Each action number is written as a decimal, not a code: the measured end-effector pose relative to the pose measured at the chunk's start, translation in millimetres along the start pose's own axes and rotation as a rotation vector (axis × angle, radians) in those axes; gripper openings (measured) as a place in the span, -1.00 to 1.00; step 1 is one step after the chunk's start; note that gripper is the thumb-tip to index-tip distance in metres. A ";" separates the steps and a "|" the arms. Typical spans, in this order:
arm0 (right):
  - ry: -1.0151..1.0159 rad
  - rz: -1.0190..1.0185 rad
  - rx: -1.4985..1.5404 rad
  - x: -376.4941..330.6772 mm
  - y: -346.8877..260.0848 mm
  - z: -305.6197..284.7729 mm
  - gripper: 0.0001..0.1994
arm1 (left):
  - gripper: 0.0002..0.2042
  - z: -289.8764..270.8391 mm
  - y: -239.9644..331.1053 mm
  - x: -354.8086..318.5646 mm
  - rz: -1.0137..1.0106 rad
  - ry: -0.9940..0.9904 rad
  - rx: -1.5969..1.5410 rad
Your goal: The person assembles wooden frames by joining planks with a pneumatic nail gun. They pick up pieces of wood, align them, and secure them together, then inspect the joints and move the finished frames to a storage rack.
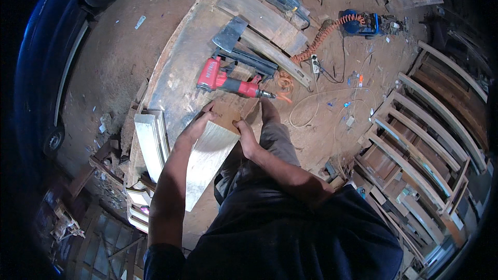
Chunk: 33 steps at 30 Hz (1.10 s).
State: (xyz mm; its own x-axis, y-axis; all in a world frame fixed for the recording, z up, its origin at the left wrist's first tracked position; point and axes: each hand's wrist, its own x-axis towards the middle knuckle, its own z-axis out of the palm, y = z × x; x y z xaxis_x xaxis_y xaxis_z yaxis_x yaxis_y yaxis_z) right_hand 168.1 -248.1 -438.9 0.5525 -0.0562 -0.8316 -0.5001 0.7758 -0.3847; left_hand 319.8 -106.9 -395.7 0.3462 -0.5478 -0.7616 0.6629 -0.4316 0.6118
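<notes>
Early going, by the look of it: pale board (207, 161) held flat at the near edge of the bench (176, 72), nothing fastened yet, red nailer (228, 80) lying untouched just beyond. Left hand (199, 124) and right hand (244, 132) clamped on the board's far corners, fingers curled over the end. Long axis running from the body toward the nailer, tilted slightly right.

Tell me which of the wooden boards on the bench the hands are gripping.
The pale board, gripped by the left hand and right hand; the darker grey planks lie untouched beyond the red nail gun.
</notes>
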 end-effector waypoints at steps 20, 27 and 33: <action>0.010 -0.019 -0.110 -7.9 -13.2 4.6 -0.49 | -0.28 -4.7 -14.5 6.0 -0.033 0.079 0.054; 0.092 -0.033 -0.042 6.1 2.8 2.1 -0.49 | -0.56 -8.1 -38.6 12.1 0.216 0.398 0.199; 0.018 -0.052 0.061 38.9 38.9 -30.2 -0.50 | -0.79 74.2 6.7 -33.4 0.677 0.903 0.830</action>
State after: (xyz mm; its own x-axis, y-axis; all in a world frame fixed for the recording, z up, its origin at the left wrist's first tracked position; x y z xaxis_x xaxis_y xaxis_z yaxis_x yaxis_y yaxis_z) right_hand 150.0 -239.1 -498.2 0.5643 -0.1080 -0.8185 -0.4294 0.8084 -0.4026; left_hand 263.4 -144.7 -350.2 0.9493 -0.3103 0.0494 -0.2736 -0.7387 0.6160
